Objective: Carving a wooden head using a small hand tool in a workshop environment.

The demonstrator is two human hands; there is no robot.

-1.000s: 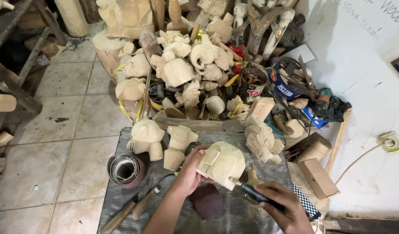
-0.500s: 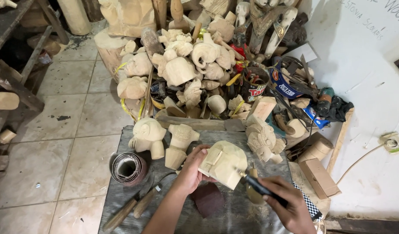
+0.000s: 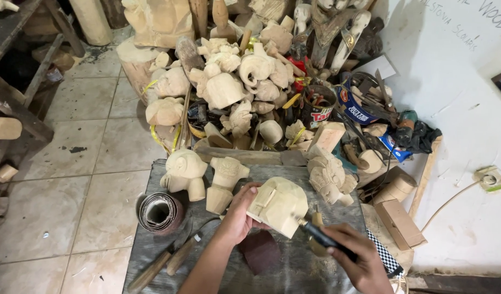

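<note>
My left hand [image 3: 238, 213] grips a pale, rough-cut wooden carving [image 3: 279, 204] and holds it tilted above the grey work mat [image 3: 152, 250]. My right hand [image 3: 355, 257] is closed on a dark-handled carving tool [image 3: 322, 238] whose tip touches the carving's lower right edge. A dark brown pad [image 3: 260, 250] lies on the mat under my hands. Two unfinished figures stand just left of my left hand: an elephant-like one [image 3: 184, 172] and a bust-shaped one [image 3: 224, 181].
A roll of sandpaper [image 3: 161, 211] and two wooden-handled chisels [image 3: 164, 262] lie on the mat's left. A big heap of pale carvings [image 3: 229, 81], cans and tools fills the floor beyond. Another carving [image 3: 328, 177] and small boxes [image 3: 403, 220] sit right, by the white wall.
The carving has shifted a little in my left hand, and the tool in my right hand has moved along its lower edge. Everything around stays put.
</note>
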